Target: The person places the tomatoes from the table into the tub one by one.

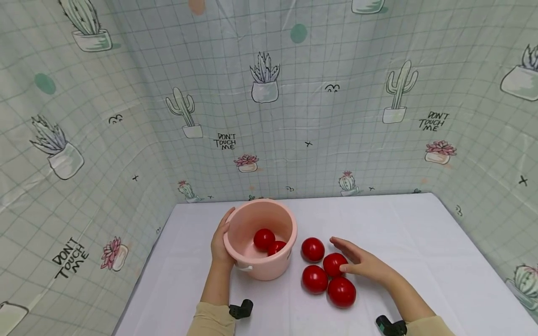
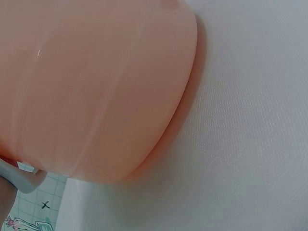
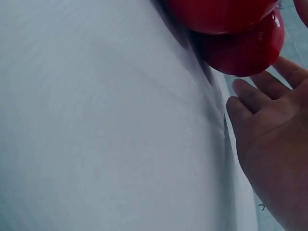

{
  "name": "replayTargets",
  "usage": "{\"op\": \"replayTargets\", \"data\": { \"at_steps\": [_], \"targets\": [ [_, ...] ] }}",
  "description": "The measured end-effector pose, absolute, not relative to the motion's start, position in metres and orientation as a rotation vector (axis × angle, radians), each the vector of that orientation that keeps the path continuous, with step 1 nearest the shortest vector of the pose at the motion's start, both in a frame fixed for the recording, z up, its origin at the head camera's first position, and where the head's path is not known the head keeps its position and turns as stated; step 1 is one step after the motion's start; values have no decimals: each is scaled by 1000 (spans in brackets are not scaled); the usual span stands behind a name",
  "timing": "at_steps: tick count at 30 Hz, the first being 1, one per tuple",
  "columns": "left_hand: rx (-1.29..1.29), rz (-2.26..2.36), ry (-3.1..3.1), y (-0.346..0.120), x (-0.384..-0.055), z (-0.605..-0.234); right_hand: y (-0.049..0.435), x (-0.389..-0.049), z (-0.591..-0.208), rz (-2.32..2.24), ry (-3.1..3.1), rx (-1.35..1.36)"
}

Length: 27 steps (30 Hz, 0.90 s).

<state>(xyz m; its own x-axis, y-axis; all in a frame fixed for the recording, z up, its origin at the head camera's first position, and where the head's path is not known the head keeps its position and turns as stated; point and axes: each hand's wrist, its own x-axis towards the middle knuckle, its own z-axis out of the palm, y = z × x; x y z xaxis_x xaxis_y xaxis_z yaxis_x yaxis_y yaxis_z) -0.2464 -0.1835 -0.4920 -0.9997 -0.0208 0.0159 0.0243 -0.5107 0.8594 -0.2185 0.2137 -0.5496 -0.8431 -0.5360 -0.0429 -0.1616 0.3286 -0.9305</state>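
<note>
A pink bucket (image 1: pixel 269 268) stands on the white table with its opening facing up, and two glossy red balls (image 1: pixel 264 239) lie inside. My left hand (image 1: pixel 221 242) holds the bucket by its left side, fingers along the wall near the rim. In the left wrist view the bucket's wall (image 2: pixel 106 86) fills much of the picture. Several more red balls (image 1: pixel 315 279) sit clustered to the right of the bucket. My right hand (image 1: pixel 367 267) is spread beside them, its thumb over the edge of one ball (image 1: pixel 334 264). In the right wrist view its fingers (image 3: pixel 252 96) extend beside the balls.
The white table (image 1: pixel 403 224) reaches back to a fabric backdrop (image 1: pixel 311 116) printed with cacti, which also rises at both sides. A light handle (image 2: pixel 24 178) is attached to the bucket. Black devices (image 1: pixel 241 309) are worn on both wrists.
</note>
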Motion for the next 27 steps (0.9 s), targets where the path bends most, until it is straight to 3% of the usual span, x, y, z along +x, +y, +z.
{"op": "replayTargets", "data": {
  "at_steps": [20, 27],
  "targets": [
    [22, -2703, -1552, -183, -245, -490, 214, -218, -561, -1439, 2295, -642],
    [34, -2700, -1552, -181, -244, -489, 214, -216, -560, -1443, 2257, -540]
  ]
}}
